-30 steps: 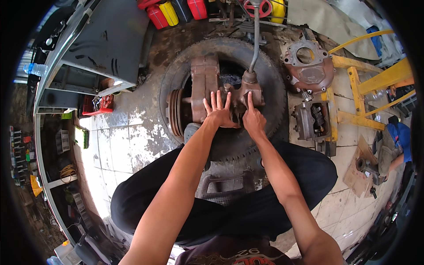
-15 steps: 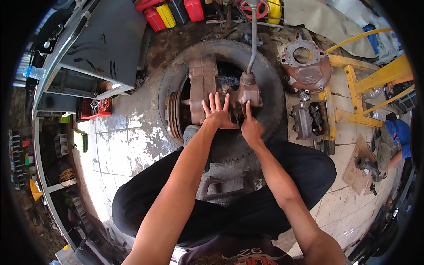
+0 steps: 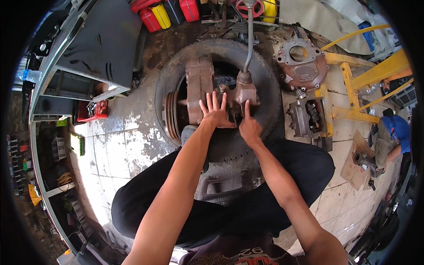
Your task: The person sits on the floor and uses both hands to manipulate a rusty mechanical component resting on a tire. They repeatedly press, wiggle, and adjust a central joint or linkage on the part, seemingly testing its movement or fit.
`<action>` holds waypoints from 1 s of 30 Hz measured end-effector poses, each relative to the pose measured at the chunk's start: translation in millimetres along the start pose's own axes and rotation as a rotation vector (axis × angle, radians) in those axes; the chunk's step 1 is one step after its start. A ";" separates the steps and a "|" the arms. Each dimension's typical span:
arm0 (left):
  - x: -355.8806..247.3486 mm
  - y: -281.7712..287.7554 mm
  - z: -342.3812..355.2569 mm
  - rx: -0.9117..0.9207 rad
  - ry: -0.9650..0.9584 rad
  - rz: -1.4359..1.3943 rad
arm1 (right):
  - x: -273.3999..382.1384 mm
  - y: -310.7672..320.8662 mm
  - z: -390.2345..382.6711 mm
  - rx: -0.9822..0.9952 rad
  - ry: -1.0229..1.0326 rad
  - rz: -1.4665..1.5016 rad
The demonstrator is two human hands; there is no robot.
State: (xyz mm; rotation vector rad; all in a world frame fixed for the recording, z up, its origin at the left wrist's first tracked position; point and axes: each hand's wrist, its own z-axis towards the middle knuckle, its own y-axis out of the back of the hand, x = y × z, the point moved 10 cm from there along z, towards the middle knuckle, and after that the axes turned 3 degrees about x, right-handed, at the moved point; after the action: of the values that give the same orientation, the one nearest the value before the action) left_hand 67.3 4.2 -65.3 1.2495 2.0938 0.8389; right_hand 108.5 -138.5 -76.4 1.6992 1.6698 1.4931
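Note:
A brown metal gearbox rests on a large tyre between my bent knees. From its right end rises a long grey gear lever, and a grooved round drum sits at its left end. My left hand lies on the near side of the housing, open, fingers spread and touching the metal. Beside it, my right hand has its index finger stretched out against the housing below the lever. The right hand's other fingers are curled under and partly hidden; no held object shows in either hand.
A brown bell housing and an opened gear case stand at the right, beside a yellow metal frame. Another person's arm reaches toward a metal part on cardboard. A metal cabinet and red crate are leftward.
The whole view has shifted slightly, so the scene sits a little further left. Both hands keep the same place on the gearbox, with no visible change of grip.

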 end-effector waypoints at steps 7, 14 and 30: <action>-3.2 -0.4 -6.7 0.026 0.025 0.010 | 2.3 9.9 14.1 -0.027 -0.001 -0.046; -7.5 10.1 -1.9 0.031 0.007 0.015 | 8.5 10.8 22.9 -0.031 0.004 -0.052; -5.5 8.3 -5.1 0.077 0.034 0.041 | 10.7 10.6 19.2 -0.024 0.055 -0.109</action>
State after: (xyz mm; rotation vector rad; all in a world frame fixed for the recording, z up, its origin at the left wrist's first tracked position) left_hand 70.4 1.2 -55.0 1.3307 2.1525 0.8095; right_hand 127.3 -123.9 -70.8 1.5417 1.7357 1.5147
